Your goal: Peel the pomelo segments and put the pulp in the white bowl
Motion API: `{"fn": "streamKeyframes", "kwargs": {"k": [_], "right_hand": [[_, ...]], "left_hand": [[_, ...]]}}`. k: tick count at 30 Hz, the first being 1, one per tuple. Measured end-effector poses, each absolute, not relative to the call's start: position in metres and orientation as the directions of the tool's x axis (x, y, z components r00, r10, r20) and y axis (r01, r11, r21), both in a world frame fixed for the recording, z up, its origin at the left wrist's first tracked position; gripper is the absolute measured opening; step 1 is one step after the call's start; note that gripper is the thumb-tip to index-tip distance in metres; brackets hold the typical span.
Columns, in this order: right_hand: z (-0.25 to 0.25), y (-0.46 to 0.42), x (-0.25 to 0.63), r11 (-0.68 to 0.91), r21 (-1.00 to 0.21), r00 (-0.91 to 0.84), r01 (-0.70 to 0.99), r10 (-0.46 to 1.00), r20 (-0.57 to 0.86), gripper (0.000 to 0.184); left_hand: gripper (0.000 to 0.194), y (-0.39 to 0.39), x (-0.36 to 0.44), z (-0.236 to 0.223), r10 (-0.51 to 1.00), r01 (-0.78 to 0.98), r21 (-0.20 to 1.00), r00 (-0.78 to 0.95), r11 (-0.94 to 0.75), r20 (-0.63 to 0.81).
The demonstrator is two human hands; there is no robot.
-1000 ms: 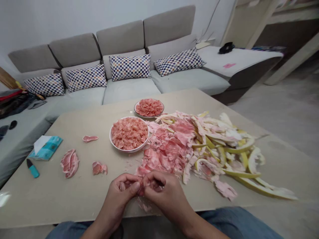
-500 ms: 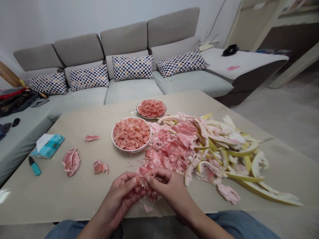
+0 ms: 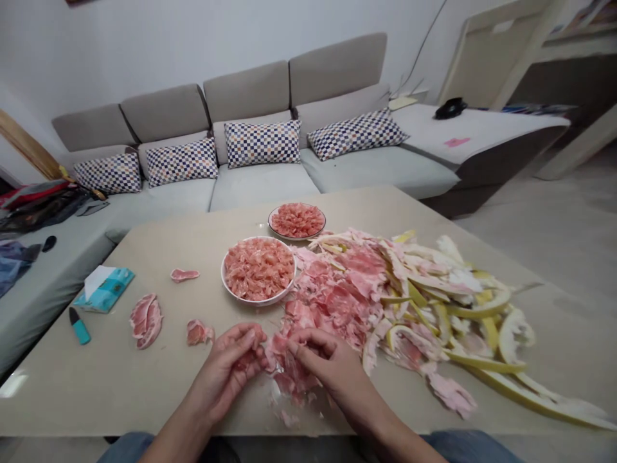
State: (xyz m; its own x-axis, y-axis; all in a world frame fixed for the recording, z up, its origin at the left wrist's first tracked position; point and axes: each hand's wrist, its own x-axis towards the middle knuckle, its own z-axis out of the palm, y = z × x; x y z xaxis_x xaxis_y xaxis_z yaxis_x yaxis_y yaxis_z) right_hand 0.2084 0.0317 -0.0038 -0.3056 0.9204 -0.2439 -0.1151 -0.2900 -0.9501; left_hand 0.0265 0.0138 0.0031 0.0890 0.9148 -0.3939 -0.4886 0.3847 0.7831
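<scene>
My left hand is closed, with a small piece of pomelo flesh between thumb and fingers. A short gap to the right, my right hand has thumb and forefinger pinched together; what lies in the pinch blends with the pink membrane behind it. Beneath and beyond both hands spreads a heap of peeled pomelo membrane. Past the left hand stands a white bowl full of peeled pomelo flesh. Left of that hand lie a pomelo chunk, a larger pomelo segment and a small pink strip.
A dark-rimmed plate of pomelo flesh sits behind the bowl. Thick yellow-white rind covers the table's right side. At the left are a tissue pack and a teal-handled knife. A grey sofa borders the far edge.
My hands have drawn slightly apart, the left moving away from the right. The whole view has shifted a little, so the table appears lower and further right.
</scene>
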Motion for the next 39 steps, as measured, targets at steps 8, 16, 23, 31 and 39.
{"fn": "streamKeyframes", "kwargs": {"k": [8,16,23,31,39], "right_hand": [[-0.02,0.036,0.205,-0.285,-0.956,-0.336,-0.065,0.909,-0.248,0.033],[-0.017,0.037,0.207,-0.248,-0.968,-0.328,-0.039,0.918,-0.222,0.029],[0.004,0.034,0.213,-0.11,-0.994,-0.263,-0.028,0.96,-0.099,0.026],[0.008,0.029,0.207,0.026,-0.994,-0.275,0.103,0.962,-0.003,0.018],[0.004,0.027,0.204,0.028,-0.986,-0.283,0.162,0.959,-0.02,0.008]], "left_hand": [[0.027,0.121,0.008,0.048,0.963,0.09,0.994,-0.255,-0.062,0.084],[0.018,0.138,0.011,0.066,0.957,0.287,0.953,-0.234,-0.102,0.173],[0.031,0.034,0.029,0.042,0.977,0.231,0.958,0.089,0.17,-0.195],[0.036,0.008,0.042,0.009,0.913,-0.107,0.922,0.225,0.371,-0.341],[0.029,0.007,0.04,0.007,0.91,-0.089,0.92,0.206,0.383,-0.359]]}}
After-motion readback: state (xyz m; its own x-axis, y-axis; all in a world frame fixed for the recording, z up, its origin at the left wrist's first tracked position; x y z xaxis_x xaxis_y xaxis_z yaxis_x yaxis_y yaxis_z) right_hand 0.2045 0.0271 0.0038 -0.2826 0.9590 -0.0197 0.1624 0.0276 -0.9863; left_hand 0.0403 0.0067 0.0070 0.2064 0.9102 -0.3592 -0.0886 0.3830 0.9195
